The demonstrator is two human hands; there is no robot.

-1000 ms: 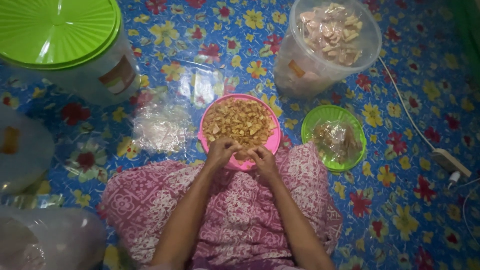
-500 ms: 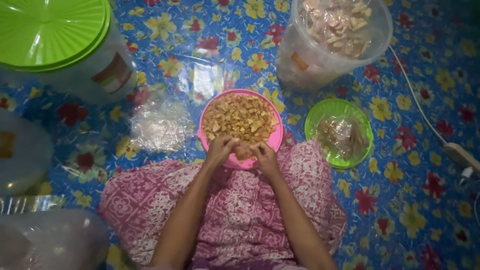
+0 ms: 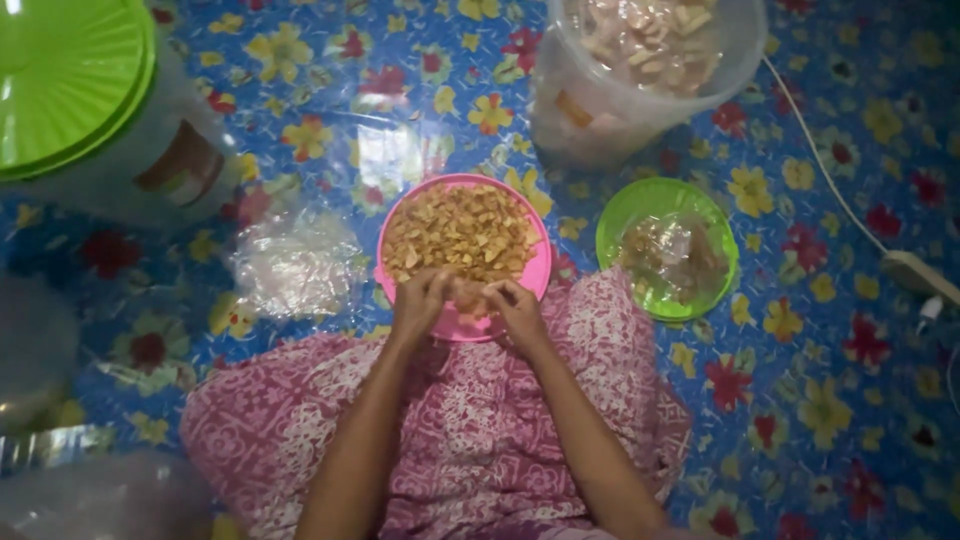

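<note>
Together, left hand [image 3: 420, 300] and right hand [image 3: 515, 305], fingers pinched at pink bowl [image 3: 540, 270] rim, contents unclear

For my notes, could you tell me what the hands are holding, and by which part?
It cannot be told: the left hand and right hand meet at the near rim of the pink bowl of chips, fingers curled together, hiding any grip.
</note>
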